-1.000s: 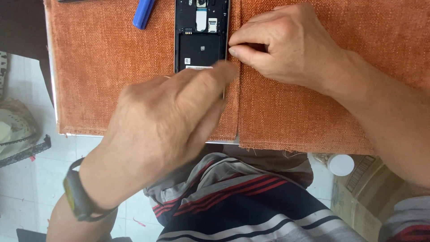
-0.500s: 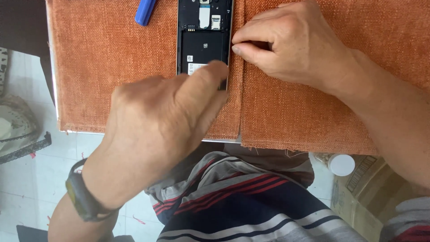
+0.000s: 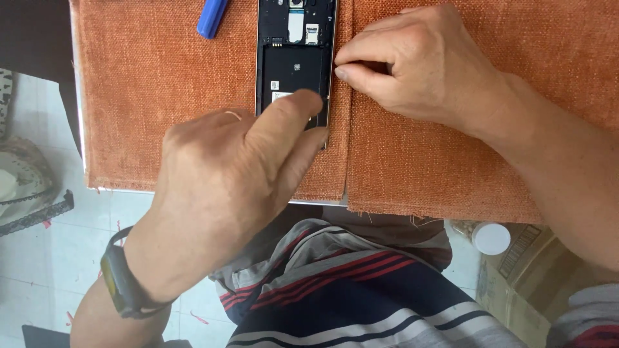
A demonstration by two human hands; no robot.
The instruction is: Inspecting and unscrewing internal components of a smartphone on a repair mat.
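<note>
A phone [image 3: 293, 61] with its back cover off lies face down on the orange woven cloth [image 3: 161, 109] at the top centre, its dark battery bay and circuit parts showing. My left hand [image 3: 232, 187] covers the phone's near end, with its fingertips pressing on the lower part of the bay. My right hand [image 3: 419, 61] rests on the cloth to the right of the phone, thumb and forefinger pinched together against the phone's right edge. I cannot tell whether anything small sits between those fingers. A dark watch is on my left wrist.
A blue pen-like tool [image 3: 211, 16] lies on the cloth left of the phone. The cloth-covered table ends at its near edge [image 3: 193, 192]. Below are my striped shirt, a pale tiled floor at left, and a white cap [image 3: 491, 238] by a cardboard box at right.
My left hand has slid up the phone so its fingertips now lie over the lower battery bay. My right hand stays pinched at the phone's right edge.
</note>
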